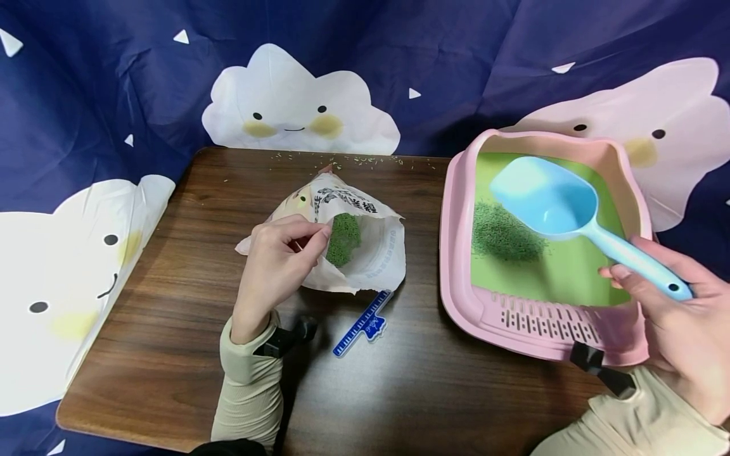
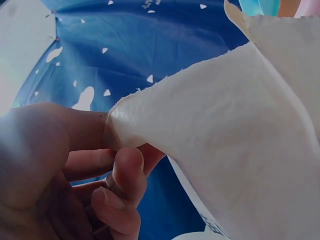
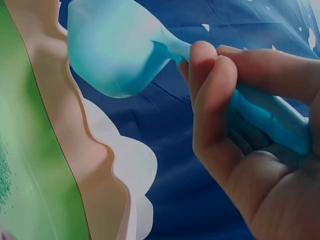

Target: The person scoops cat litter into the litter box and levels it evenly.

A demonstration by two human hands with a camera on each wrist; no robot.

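My left hand (image 1: 279, 259) pinches the torn rim of a white printed bag (image 1: 379, 253) between thumb and fingers. Inside the bag's mouth lie green pellets (image 1: 344, 240); the left wrist view shows the pinched edge of the bag (image 2: 215, 105) close up. In my right hand (image 1: 678, 310) is the handle of a light blue scoop (image 1: 547, 196), its fingers curled round it. The scoop's bowl, which looks empty, hangs over a pink litter tray (image 1: 450, 247). A patch of green pellets (image 1: 504, 237) lies on the tray's green floor.
A blue ruler-shaped clip (image 1: 363, 323) lies on the brown table (image 1: 154, 316) just in front of the bag. Pale crumbs (image 1: 365, 159) are scattered along the far edge. Behind hangs a dark blue curtain (image 1: 445, 38) printed with clouds.
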